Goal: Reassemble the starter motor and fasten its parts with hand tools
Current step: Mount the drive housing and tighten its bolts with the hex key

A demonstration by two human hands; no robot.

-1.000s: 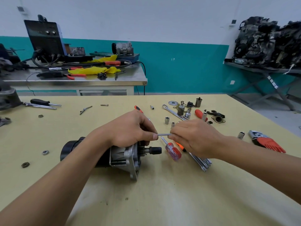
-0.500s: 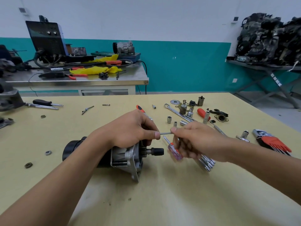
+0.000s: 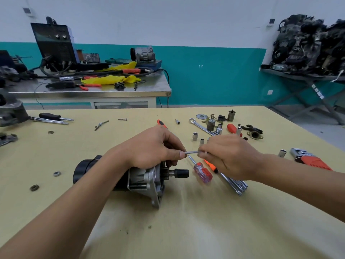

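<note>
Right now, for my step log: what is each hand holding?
Left hand: pinches one end of the thin silver metal rod, over the black-and-silver starter motor.
Right hand: pinches the rod's other end.

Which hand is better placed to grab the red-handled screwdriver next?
Right, probably. The right hand is directly beside the red-handled screwdriver lying on the table. The left hand rests on the starter motor, steadying it. Both hands pinch the thin metal rod, so the right must release it first.
</note>
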